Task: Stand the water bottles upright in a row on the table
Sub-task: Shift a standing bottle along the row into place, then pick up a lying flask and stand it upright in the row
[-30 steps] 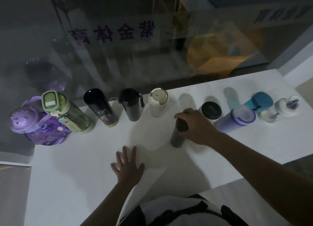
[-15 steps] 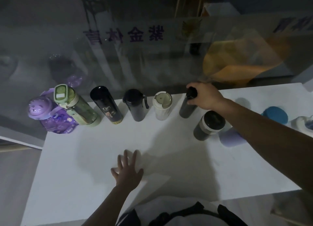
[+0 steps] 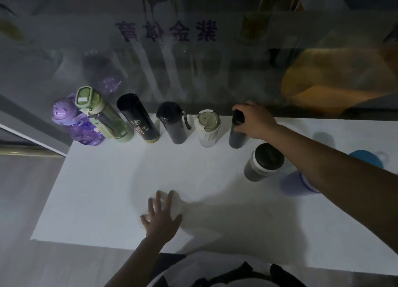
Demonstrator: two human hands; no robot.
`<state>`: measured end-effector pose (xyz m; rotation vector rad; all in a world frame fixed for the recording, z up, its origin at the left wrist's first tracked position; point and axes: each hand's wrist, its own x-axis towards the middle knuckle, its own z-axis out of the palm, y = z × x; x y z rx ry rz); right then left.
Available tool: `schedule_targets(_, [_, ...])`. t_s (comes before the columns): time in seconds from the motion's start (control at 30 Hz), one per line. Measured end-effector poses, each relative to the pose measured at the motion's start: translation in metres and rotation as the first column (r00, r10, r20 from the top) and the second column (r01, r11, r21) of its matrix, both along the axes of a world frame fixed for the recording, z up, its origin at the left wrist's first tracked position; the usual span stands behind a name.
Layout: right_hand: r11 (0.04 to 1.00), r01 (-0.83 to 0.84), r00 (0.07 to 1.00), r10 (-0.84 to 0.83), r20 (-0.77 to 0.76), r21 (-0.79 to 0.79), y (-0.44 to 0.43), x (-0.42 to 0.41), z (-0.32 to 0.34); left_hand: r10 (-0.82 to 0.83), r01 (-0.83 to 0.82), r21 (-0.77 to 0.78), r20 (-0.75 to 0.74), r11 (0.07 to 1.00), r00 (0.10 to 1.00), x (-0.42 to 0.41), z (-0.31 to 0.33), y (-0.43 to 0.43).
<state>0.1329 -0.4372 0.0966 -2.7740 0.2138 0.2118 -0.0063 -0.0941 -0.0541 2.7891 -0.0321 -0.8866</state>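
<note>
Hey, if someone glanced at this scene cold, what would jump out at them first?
Probably the row of upright bottles along the table's far edge, from the purple bear-lidded bottle at the left end rightward. Next, the right hand gripping the top of a slim dark bottle at the row's right end, while the left hand rests flat near the front.

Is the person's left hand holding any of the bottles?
No. The left hand lies flat on the white table, apart from every bottle, while the right hand grips the slim dark bottle.
</note>
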Motion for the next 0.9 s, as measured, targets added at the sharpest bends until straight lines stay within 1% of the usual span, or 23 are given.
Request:
schedule_targets(0.13, [1.0, -0.02, 1.0, 0.021, -0.019, 0.018, -0.003, 0.0, 0.0, 0.026, -0.026, -0.002, 0.001, 1.0, 1.0, -0.009, -0.001, -0.006])
schedule_targets(0.23, [0.995, -0.012, 0.999, 0.015, -0.029, 0.095, -0.008, -0.005, 0.005, 0.041, -0.041, 0.003, 0.009, 0.999, 0.999, -0.013, 0.0, -0.011])
schedule_targets(0.4, [0.974, 0.107, 0.987, -0.128, 0.094, 0.202, -0.019, -0.038, 0.03, 0.096, -0.095, -0.025, 0.027, 0.995, 0.995, -0.017, 0.005, -0.024])
schedule_targets(0.5, [0.953, 0.17, 0.965, -0.212, 0.152, 0.249, -0.025, -0.075, 0.037, 0.099, -0.095, -0.031, 0.143, 0.995, 0.985, -0.02, 0.007, -0.036])
schedule_targets(0.6, [0.963, 0.181, 0.971, -0.208, 0.117, 0.202, -0.025, -0.109, 0.031, 0.016, -0.007, -0.043, 0.209, 0.999, 0.978, -0.022, 0.009, -0.048])
schedule_targets(0.7, [0.988, 0.133, 0.991, -0.131, -0.034, 0.081, -0.022, -0.13, 0.015, -0.083, 0.09, -0.028, 0.211, 0.996, 0.974, -0.024, 0.01, -0.06])
schedule_targets(0.77, [0.995, 0.095, 0.992, -0.093, -0.09, 0.012, -0.022, -0.135, 0.002, -0.134, 0.143, -0.029, 0.204, 0.989, 0.97, -0.028, 0.01, -0.069])
schedule_targets(0.83, [0.998, 0.061, 0.993, -0.061, -0.097, 0.001, -0.022, -0.138, -0.008, -0.173, 0.182, -0.03, 0.19, 0.983, 0.967, -0.032, 0.01, -0.077])
schedule_targets(0.9, [0.997, 0.052, 0.995, -0.047, -0.092, 0.055, -0.024, -0.137, -0.012, -0.202, 0.209, -0.021, 0.165, 0.978, 0.965, -0.036, 0.007, -0.081])
